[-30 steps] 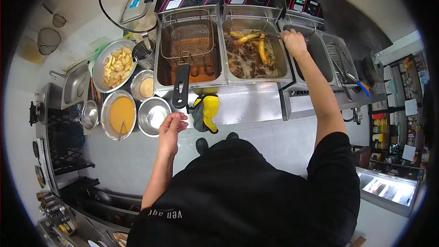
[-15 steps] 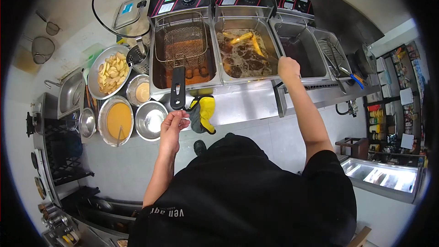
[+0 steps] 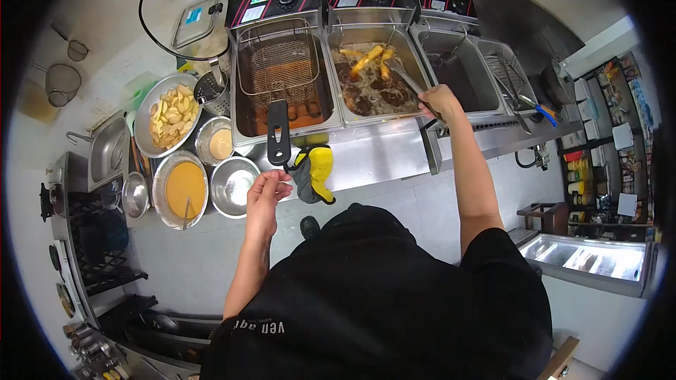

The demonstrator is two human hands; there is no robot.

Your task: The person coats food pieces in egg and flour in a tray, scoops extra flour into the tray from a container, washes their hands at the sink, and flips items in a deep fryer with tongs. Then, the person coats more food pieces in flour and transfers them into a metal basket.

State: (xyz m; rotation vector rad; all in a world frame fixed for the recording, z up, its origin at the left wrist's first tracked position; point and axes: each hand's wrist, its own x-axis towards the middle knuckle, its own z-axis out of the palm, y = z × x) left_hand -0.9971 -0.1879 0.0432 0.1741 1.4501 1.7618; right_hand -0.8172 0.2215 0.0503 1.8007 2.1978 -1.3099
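My right hand (image 3: 443, 103) grips metal tongs (image 3: 410, 81) at the near right corner of the middle fryer (image 3: 380, 124). The tongs' tips reach into bubbling oil beside long golden fried pieces (image 3: 367, 63), which lie at the back of the vat. Darker lumps show through the foam nearer me. My left hand (image 3: 265, 200) hovers with loosely curled fingers, apart and holding nothing I can see. Just above it is the black handle (image 3: 279, 134) of a wire fryer basket (image 3: 277, 63) resting over the left fryer. A yellow and grey glove (image 3: 315, 172) hangs beside that hand.
Left of the fryers stand a bowl of potato wedges (image 3: 144, 130), a bowl of orange batter (image 3: 184, 186) and a steel bowl (image 3: 234, 186). A third fryer (image 3: 461, 74) is to the right, with blue-handled tongs (image 3: 547, 118) beyond. A sink (image 3: 105, 158) is far left.
My right hand has tilted, and the tongs now show clearly, reaching deeper toward the back. The golden pieces have shifted left and closer together. My left hand has barely moved.
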